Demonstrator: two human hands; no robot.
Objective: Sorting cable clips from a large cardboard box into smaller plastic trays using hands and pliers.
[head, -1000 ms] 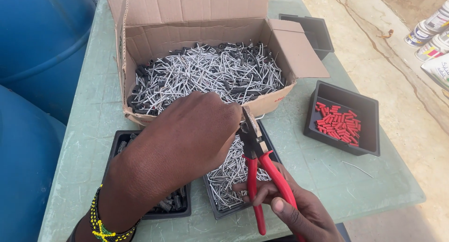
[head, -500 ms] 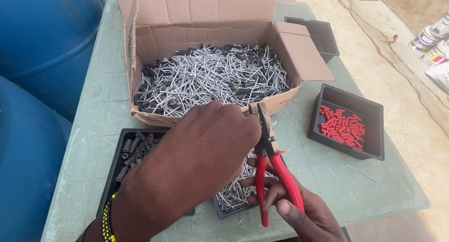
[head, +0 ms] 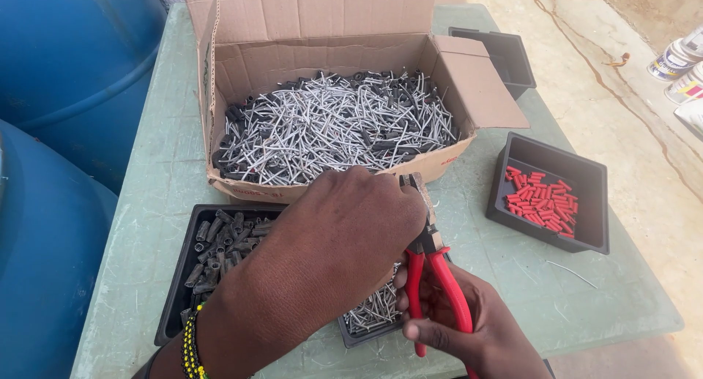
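Cardboard box (head: 242,64) of metal pins (head: 333,126), black tray (head: 586,177) of red caps (head: 543,199), right hand (head: 469,328) gripping red pliers (head: 432,276), left hand (head: 344,240) pinched closed at their tip

Blue barrels (head: 66,79) — paint cans (head: 677,64)
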